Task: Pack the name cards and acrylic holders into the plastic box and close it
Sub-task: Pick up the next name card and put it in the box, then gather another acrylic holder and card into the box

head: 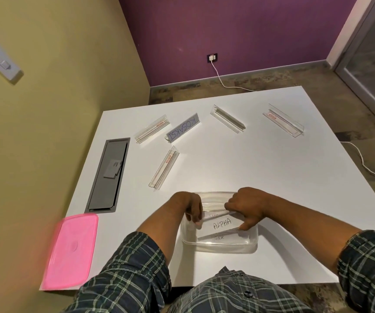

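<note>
A name card marked ALPHA [222,224] is pinched at its short ends over the clear plastic box [219,246], at six o'clock on the white table [238,159]. The left hand [189,205] and right hand [248,205] are each curled on the card's edges; more cards are seen beneath it. The card is judged light and bendable, best held by the edges. Five acrylic holders, one [164,167] at eleven o'clock, are judged stiff, slick and scratch-prone, best gripped along the base. A pink lid [71,250] lies at eight o'clock.
</note>
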Demonstrator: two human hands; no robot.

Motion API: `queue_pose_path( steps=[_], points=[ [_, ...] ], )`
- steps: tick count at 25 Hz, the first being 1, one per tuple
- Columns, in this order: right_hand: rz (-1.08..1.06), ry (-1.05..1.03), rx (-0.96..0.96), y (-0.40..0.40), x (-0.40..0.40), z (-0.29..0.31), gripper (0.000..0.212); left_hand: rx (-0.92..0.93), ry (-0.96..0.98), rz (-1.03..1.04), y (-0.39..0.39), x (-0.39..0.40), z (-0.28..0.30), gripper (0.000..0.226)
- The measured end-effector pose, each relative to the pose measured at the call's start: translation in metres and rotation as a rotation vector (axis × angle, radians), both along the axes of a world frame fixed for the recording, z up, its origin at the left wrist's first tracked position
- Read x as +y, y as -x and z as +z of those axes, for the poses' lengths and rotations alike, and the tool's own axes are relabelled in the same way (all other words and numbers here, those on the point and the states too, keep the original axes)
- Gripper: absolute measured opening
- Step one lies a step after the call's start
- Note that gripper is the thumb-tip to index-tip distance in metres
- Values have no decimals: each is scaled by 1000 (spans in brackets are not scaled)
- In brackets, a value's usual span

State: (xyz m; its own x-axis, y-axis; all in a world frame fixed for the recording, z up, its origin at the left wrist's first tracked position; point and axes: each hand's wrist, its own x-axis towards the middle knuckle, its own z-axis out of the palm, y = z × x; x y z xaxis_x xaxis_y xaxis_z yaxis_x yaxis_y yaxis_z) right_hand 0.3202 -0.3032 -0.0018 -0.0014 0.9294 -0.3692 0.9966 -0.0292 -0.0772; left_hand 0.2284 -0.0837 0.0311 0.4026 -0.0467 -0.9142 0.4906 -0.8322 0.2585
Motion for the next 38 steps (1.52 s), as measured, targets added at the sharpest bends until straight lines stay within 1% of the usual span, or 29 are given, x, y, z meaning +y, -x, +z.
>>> queue_pose_path(
  steps=[2,5,8,10,16,20,23,25,27,28,31,32,33,34,35,36,38],
  points=[
    [-34,59,-16,10,3,-8,63,-21,-36,-3,5,-3,-6,40],
    [-79,105,-65,22,7,-17,66,-113,-214,-190,15,-8,-15,36],
    [-104,153,-85,32,11,-25,70,-210,-325,-323,25,-12,-23,35],
    [-107,191,-86,39,12,-30,71,-251,-378,-371,29,-13,-28,37],
    [-144,274,-18,49,18,-36,66,-284,-420,-416,31,-12,-31,40],
    [-111,334,14,46,21,-35,65,-304,-424,-420,35,-11,-32,46],
    [-77,339,41,41,24,-32,63,-319,-405,-399,37,-11,-30,46],
    [-44,285,45,38,25,-32,61,-287,-368,-359,35,-12,-27,41],
    [-56,140,72,32,27,-26,61,-226,-275,-272,28,-11,-18,31],
    [-89,50,91,27,31,-20,62,-187,-190,-209,23,-8,-13,31],
    [-241,-190,123,0,57,7,62,-119,114,81,6,11,13,33],
    [-296,-253,125,-10,68,15,63,-124,178,171,3,20,22,31],
    [-353,-308,126,-20,80,22,65,-148,198,240,0,31,29,28],
    [-411,-346,127,-29,91,28,67,-198,188,301,-1,42,34,25],
    [-467,-359,131,-38,103,32,66,-286,149,363,-2,54,35,26],
    [-522,-347,139,-47,115,34,61,-399,79,424,-1,66,34,28],
    [-600,-285,164,-64,140,34,55,-619,-142,520,5,90,27,25]
  ],
)
